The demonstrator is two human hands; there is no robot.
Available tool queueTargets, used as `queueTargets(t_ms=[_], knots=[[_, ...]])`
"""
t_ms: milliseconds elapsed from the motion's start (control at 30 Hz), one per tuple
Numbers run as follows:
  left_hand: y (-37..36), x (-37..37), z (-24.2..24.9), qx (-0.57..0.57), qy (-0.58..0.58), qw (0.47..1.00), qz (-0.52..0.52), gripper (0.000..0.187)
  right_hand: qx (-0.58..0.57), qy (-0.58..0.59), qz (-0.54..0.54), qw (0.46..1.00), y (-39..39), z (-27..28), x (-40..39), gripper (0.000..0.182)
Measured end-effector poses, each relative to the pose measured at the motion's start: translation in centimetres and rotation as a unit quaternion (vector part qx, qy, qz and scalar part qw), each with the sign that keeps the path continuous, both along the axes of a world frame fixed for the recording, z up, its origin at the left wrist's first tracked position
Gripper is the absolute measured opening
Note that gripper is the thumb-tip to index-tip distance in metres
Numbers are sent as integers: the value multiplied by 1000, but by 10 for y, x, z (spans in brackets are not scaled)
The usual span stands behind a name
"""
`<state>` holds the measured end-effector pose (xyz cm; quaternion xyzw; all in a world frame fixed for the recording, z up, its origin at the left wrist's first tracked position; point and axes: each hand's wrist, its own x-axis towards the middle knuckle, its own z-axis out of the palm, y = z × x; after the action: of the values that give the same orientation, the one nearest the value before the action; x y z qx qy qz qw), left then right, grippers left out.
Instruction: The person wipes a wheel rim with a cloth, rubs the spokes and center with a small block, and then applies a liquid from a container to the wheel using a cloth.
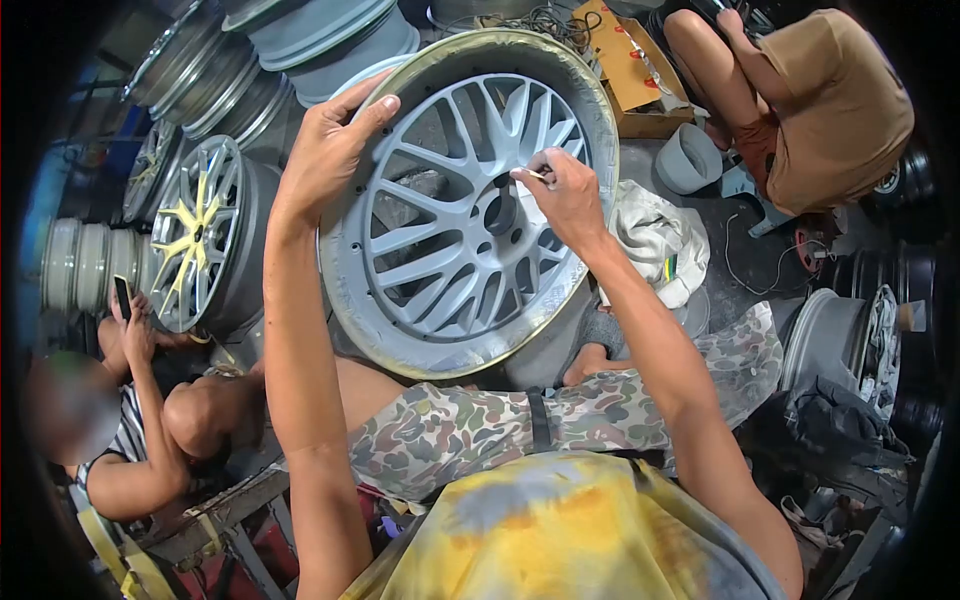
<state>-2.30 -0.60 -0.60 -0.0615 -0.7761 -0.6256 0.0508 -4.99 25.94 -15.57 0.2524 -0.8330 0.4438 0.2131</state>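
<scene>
A large grey multi-spoke wheel rim (432, 237) stands tilted in front of me, its outer lip scuffed and yellowish in places. My left hand (338, 140) grips the lip at the upper left, thumb over the front edge and fingers behind. Over the spokes near the hub, my right hand (568, 195) pinches a small pale strip (535, 175); its exact kind is too small to make out. The centre bore and bolt holes show just below and left of that hand.
More wheel rims (195, 235) stand at left and behind. A cardboard box (635, 75), a grey bucket (688, 158) and a pale cloth (655, 240) lie to the right. One person (835, 110) crouches at upper right; another (140, 430) sits at left holding a phone (123, 298).
</scene>
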Motion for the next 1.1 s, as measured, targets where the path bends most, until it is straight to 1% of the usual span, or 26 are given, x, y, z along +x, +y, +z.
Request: queueTargets(t_ms=[67, 100, 167, 200, 267, 300, 367, 400, 467, 533, 667, 733, 767, 800, 867, 900, 967, 1000, 1067, 1100], knots=[[-2, -1, 2, -14, 3, 1000, 6, 45, -12, -147, -40, 988, 7, 1, 12, 24], [-4, -2, 1, -26, 4, 1000, 14, 45, -14, -147, -42, 988, 13, -12, 16, 24], [-11, -6, -4, -52, 8, 998, 27, 45, -139, -186, -105, 967, 27, -60, 27, 20], [-16, -9, -6, -75, 13, 996, 41, 45, -143, -188, -107, 966, 37, -76, 37, 20], [-26, -14, -11, -67, 2, 997, 39, 45, -87, -212, -215, 949, 52, -96, 60, 25], [-27, -15, -10, -75, -1, 996, 56, 46, -92, -212, -220, 948, 52, -98, 68, 25], [-28, -16, -11, -86, 3, 993, 80, 48, -107, -349, -191, 911, 53, -98, 78, 31], [-27, -15, -10, -87, 5, 993, 75, 48, -110, -348, -195, 910, 49, -90, 78, 31], [-23, -11, -8, -54, -36, 995, 82, 55, -149, -393, -102, 902, 29, -63, 77, 32], [-20, -13, -8, -53, -33, 996, 60, 56, -217, -356, -55, 907, 8, -66, 74, 30], [-12, -8, -5, -51, -41, 994, 82, 54, -225, -336, -25, 914, -18, -72, 85, 25], [-17, -9, -8, -45, -51, 995, 79, 53, -135, -191, -62, 970, -19, -73, 90, 20], [-19, -7, -13, -31, -33, 997, 70, 47, -124, -175, -62, 975, -17, -75, 93, 20], [-19, -6, -15, -34, -35, 996, 69, 47, -127, -178, -63, 974, -14, -75, 94, 20], [-21, -4, -16, -5, -51, 996, 70, 46, -75, -265, -3, 961, -6, -75, 92, 30], [-21, -4, -16, -10, -44, 996, 80, 45, -80, -264, -1, 961, -2, -70, 96, 30], [-20, -1, -14, -19, -40, 995, 87, 45, 14, -217, 8, 976, 5, -57, 105, 44], [-19, 0, -14, -23, -39, 995, 92, 45, 9, -216, 7, 976, 9, -58, 106, 44], [-20, 1, -15, -30, -41, 994, 101, 46, 59, -226, 61, 970, 14, -61, 107, 58], [-22, 0, -17, -42, -34, 993, 108, 47, 7, -204, 67, 977, 13, -65, 103, 45]])
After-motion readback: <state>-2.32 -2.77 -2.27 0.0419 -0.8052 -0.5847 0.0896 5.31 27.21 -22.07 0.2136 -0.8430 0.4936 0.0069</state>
